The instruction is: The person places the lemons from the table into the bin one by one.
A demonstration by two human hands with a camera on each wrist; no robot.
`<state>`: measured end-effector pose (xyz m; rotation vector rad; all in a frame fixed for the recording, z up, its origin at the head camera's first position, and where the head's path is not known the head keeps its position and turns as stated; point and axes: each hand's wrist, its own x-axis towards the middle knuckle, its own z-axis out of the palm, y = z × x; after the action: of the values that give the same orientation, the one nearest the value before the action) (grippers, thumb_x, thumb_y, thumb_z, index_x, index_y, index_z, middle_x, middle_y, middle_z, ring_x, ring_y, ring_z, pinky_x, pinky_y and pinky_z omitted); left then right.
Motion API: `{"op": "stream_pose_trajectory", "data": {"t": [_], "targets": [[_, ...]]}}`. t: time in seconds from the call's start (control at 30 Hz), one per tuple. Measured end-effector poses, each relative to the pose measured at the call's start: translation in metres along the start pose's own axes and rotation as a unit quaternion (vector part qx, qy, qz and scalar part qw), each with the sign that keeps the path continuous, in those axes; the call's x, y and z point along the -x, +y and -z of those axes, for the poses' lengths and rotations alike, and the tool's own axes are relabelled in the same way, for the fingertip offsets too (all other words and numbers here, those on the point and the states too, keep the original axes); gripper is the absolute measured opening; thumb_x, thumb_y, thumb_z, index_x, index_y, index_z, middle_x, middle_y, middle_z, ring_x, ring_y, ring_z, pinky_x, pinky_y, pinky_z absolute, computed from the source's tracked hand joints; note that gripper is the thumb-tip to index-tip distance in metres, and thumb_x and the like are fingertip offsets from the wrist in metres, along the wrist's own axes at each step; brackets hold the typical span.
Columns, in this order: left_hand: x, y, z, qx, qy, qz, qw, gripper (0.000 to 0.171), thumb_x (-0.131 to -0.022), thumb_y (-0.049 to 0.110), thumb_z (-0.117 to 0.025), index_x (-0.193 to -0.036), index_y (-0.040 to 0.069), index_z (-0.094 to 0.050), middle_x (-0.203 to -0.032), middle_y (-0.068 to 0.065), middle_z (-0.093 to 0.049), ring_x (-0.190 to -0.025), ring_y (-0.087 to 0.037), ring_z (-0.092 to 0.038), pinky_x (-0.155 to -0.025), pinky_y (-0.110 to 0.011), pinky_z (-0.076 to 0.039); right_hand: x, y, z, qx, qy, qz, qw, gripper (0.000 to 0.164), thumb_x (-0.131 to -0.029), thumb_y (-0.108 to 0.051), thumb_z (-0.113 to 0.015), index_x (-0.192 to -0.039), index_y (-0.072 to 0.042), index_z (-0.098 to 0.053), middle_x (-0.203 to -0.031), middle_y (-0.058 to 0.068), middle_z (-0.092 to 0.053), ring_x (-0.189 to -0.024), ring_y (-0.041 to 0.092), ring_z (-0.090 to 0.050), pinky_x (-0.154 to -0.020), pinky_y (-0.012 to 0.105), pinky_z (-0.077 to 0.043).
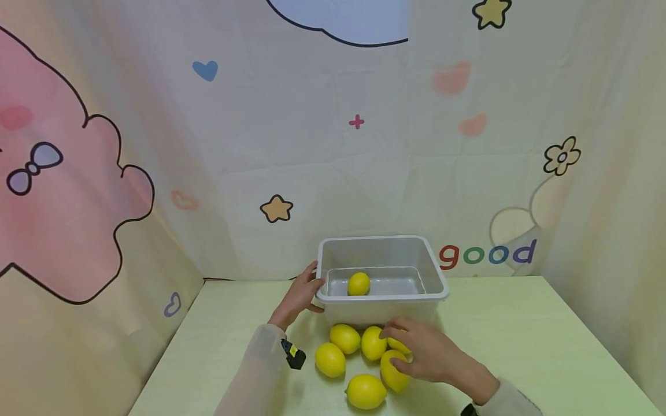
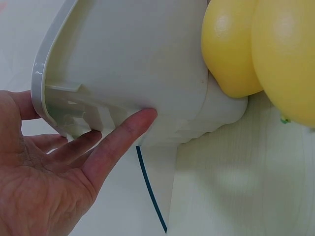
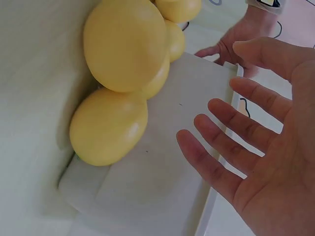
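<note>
A light-grey plastic bin (image 1: 382, 312) stands at the back of the table. My left hand (image 1: 299, 294) holds its left end, thumb over the rim and the other fingers spread against the outer wall under it. One lemon (image 1: 359, 283) lies inside the bin. Several more lemons (image 1: 366, 392) are clustered on the table before it. My right hand (image 1: 429, 352) hovers over the right side of this cluster, partly hiding a lemon (image 1: 399, 345). In the right wrist view its fingers (image 3: 246, 125) are spread, with nothing between them, beside the bin's front wall.
The pale green table (image 1: 520, 346) ends at a printed cloth backdrop (image 1: 312, 144) close behind the bin. Cloth also hangs along the left and right sides. A small black and yellow device (image 1: 293, 354) is strapped to the left wrist.
</note>
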<state>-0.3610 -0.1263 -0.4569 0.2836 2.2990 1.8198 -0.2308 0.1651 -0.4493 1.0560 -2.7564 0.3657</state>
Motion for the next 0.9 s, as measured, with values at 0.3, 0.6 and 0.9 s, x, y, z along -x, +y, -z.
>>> {"op": "stream_pose_trajectory", "data": {"t": [0.3,0.6,0.9], "targets": [[0.001,0.002,0.000,0.002,-0.002,-0.001,1.0000,0.061,-0.103,0.026,-0.046,-0.158,0.026,-0.020,-0.157,-0.019,-0.033,-0.133,-0.047,-0.046,-0.068,-0.049,-0.061,0.004,0.001,-0.019,-0.006,-0.027,-0.004,1.000,0.036,-0.082,-0.035,-0.076,-0.115,-0.023,-0.066,-0.118,-0.007,-0.063,-0.106,0.016,-0.060,-0.089,0.039,-0.056],[0.002,0.001,0.000,-0.003,-0.002,-0.002,1.0000,0.061,-0.103,0.026,-0.045,-0.158,0.025,-0.019,-0.157,-0.021,-0.032,-0.133,-0.047,-0.046,-0.068,-0.050,-0.061,0.005,-0.001,-0.031,-0.022,-0.069,-0.014,0.997,0.039,-0.083,-0.037,-0.075,-0.119,-0.026,-0.066,-0.120,-0.005,-0.063,-0.106,0.018,-0.059,-0.086,0.042,-0.056],[0.002,0.001,0.000,-0.004,0.000,-0.005,1.0000,0.061,-0.103,0.026,-0.045,-0.158,0.024,-0.019,-0.156,-0.021,-0.034,-0.132,-0.047,-0.047,-0.068,-0.051,-0.061,0.008,0.000,-0.036,-0.029,-0.089,-0.014,0.995,0.035,-0.083,-0.034,-0.075,-0.116,-0.027,-0.068,-0.120,-0.004,-0.062,-0.105,0.018,-0.058,-0.079,0.038,-0.057]]}}
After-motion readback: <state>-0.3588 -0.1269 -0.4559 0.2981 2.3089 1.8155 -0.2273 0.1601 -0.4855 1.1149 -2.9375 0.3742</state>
